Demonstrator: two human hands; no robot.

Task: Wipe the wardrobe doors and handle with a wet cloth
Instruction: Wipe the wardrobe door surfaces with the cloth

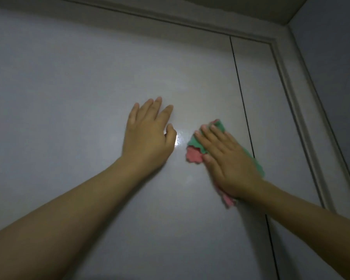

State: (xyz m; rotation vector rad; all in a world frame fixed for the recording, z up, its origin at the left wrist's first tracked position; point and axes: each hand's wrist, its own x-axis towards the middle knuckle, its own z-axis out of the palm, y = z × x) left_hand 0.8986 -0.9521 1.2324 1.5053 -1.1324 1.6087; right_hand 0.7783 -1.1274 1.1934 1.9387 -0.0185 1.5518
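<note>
Upper wardrobe door is being wiped by flat-spread right hand pressing cloth; left hand is spread flat; handle unseen, judged outstanding.

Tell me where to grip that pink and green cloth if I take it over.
Probably the pink corner of the cloth, which sticks out left of the right hand. Come from the left and pinch it off the door; the rest lies flat under the fingers.

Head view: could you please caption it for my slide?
Right hand presses a green-and-pink cloth flat on the wardrobe door; left hand braces beside it.
</note>
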